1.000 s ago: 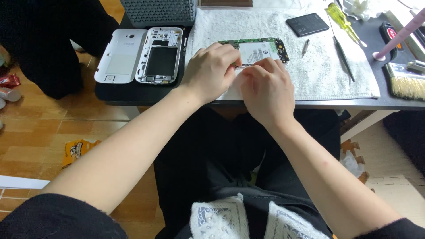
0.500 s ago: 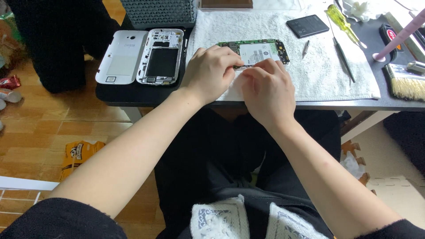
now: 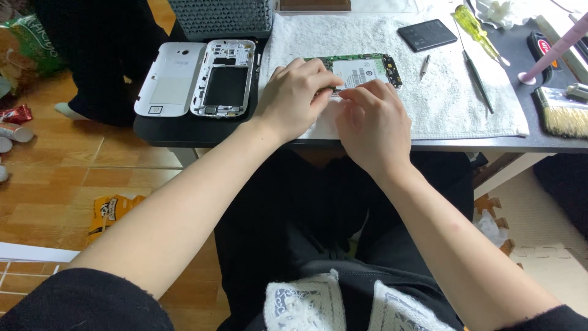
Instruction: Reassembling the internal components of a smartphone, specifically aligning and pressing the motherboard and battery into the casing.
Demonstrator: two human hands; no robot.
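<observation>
Your left hand [image 3: 294,98] and right hand [image 3: 373,125] both pinch the near edge of the green rectangular phone circuit board [image 3: 361,68], which lies on the white terry towel [image 3: 453,104] beside the white plastic phone frame [image 3: 225,78].

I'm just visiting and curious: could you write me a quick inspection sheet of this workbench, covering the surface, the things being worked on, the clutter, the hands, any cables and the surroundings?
Surface: grey table with a white towel spread on it.
Job's things: green circuit board lying on the towel, partly under the hands.
Clutter: white back cover and phone frame side by side; black battery; yellow-handled screwdriver; thin dark tool; small metal bit; brush.
Hands: left hand and right hand both on the board's near edge; grip hidden.
Cables: nothing seen.
Surroundings: wooden floor with an orange wrapper; grey basket behind.
</observation>
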